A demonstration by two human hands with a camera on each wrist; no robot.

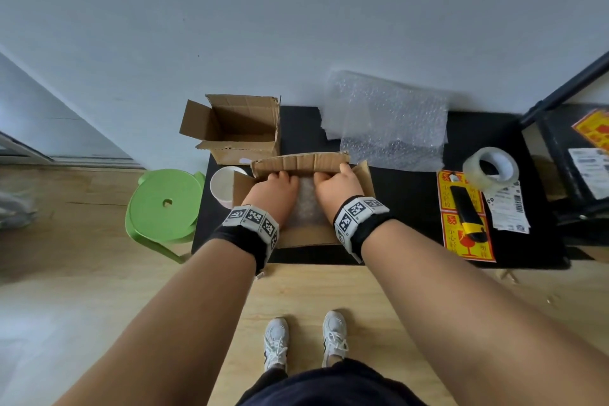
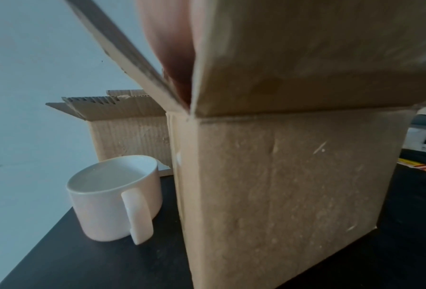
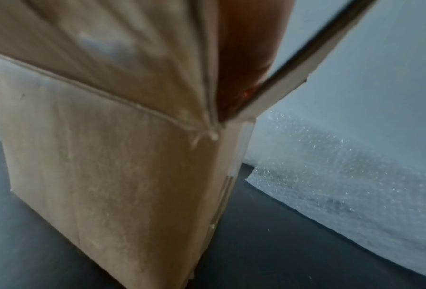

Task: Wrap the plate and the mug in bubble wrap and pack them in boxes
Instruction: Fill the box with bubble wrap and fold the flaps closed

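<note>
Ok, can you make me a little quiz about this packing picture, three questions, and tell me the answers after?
1. True or false: the white mug is already wrapped in bubble wrap.
2. Which thing lies on the red and yellow stickers? A) the tape roll B) the black and yellow utility knife C) the mug
3. Fill in the missing word: the left hand and the right hand both reach into the near ____, where something in bubble wrap already lies.

Key
1. False: it stands bare on the black table, left of the near box.
2. B
3. box
</note>
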